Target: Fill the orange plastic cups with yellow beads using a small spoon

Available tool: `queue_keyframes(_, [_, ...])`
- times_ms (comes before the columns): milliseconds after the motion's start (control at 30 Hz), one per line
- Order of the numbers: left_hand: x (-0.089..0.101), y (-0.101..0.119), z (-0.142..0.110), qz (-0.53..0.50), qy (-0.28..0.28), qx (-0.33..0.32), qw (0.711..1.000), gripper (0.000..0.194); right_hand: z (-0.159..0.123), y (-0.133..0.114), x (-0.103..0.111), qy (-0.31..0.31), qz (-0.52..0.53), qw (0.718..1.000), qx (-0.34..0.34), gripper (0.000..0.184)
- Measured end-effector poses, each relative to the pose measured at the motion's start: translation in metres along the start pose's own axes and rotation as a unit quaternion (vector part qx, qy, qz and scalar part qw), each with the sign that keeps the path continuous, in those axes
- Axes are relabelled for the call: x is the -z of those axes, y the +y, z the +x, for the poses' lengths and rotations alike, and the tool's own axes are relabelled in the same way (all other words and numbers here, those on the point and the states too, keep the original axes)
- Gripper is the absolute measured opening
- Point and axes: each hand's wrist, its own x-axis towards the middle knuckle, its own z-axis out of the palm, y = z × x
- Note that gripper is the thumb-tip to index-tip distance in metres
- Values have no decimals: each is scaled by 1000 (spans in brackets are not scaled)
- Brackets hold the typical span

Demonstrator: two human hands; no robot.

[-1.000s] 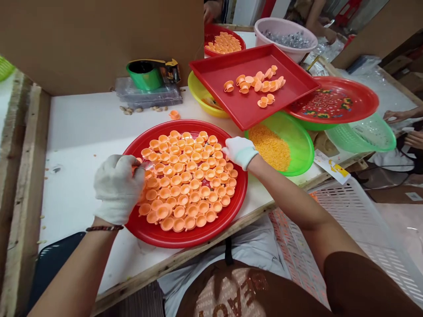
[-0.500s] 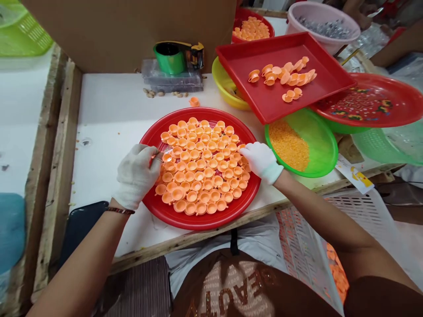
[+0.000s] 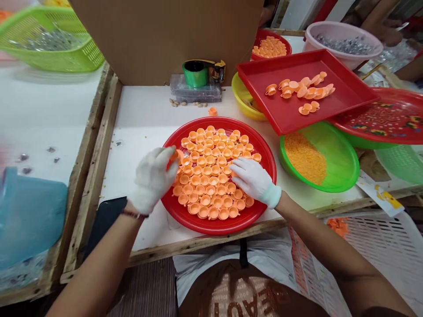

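A round red tray (image 3: 211,228) is covered with small orange toy cups (image 3: 205,200), mostly with their mouths up. My left hand (image 3: 152,180), in a white glove, is raised over the tray's left rim. Its fingers are curled round a small orange-red thing, partly hidden and blurred. My right hand (image 3: 253,178), also gloved, reaches over the right side of the tray. Its fingers are stretched out and touch cups near the middle. Whether a cup sits under those fingertips is hidden. One loose orange cup (image 3: 213,112) stands on the white table behind the tray.
At the right, a red rectangular tray (image 3: 287,112) with several orange cups overlaps a yellow bowl (image 3: 243,105) and a green bowl (image 3: 343,167) of orange pellets. Green tape (image 3: 195,77) sits by a cardboard panel (image 3: 165,35). A wooden edge (image 3: 99,145) runs along the left.
The view has swung left, so the scene sits further right. My right hand has moved inward from the tray's right edge onto the cups. My left hand has lifted beside the left rim.
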Motion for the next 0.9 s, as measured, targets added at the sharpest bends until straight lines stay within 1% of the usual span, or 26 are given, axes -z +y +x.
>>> queue_keyframes(33, [-1, -2, 19, 52, -45, 14, 998, 36, 0, -1, 2, 2, -1, 1000, 1, 19])
queue_keyframes(100, [-7, -4, 49, 72, -85, 19, 994, 31, -3, -4, 3, 0, -12, 1000, 4, 20])
queue_keyframes(133, [-11, -4, 59, 76, -101, 19, 992, 29, -5, -5, 4, -2, -18, 1000, 2, 21])
queue_keyframes(200, [-21, -2, 67, 72, -118, 15, 990, 28, -11, -5, 4, -6, -30, 999, -16, 26])
queue_keyframes(267, [-27, -2, 65, 69, -125, 8, 990, 30, -20, -3, 4, -15, -40, 998, -45, 33])
queue_keyframes(333, [-30, -1, 58, 67, -129, 1, 989, 35, -29, 1, 3, -40, -51, 996, -57, 41])
queue_keyframes(400, [-29, 1, 47, 70, -122, 5, 990, 43, -37, 3, 2, -77, -62, 994, -53, 48])
queue_keyframes(467, [-27, 8, 31, 60, -80, 10, 995, 51, -43, 4, 0, -96, -71, 991, -57, 53])
queue_keyframes(500, [-28, 13, 21, 49, -54, 0, 997, 55, -46, 4, -1, -97, -73, 991, -64, 57])
queue_keyframes(567, [-31, 25, -2, 26, -22, -46, 998, 63, -47, 2, -3, -94, -70, 990, -74, 66])
queue_keyframes(600, [-35, 31, -14, 23, -29, -82, 996, 68, -47, 1, -5, -99, -65, 990, -74, 72])
queue_keyframes(667, [-45, 41, -35, 30, -60, -135, 989, 75, -43, -4, -11, -118, -55, 988, -78, 82])
queue_keyframes(700, [-51, 44, -43, 32, -84, -154, 984, 77, -41, -6, -14, -128, -50, 987, -83, 86])
queue_keyframes(767, [-59, 47, -53, 32, -101, -161, 981, 79, -39, -13, -20, -138, -42, 985, -95, 90])
queue_keyframes(833, [-63, 50, -60, 26, -80, -156, 984, 78, -44, -20, -22, -136, -32, 986, -94, 92])
queue_keyframes(900, [-63, 56, -68, 14, -57, -173, 983, 77, -56, -27, -22, -130, -18, 988, -77, 92])
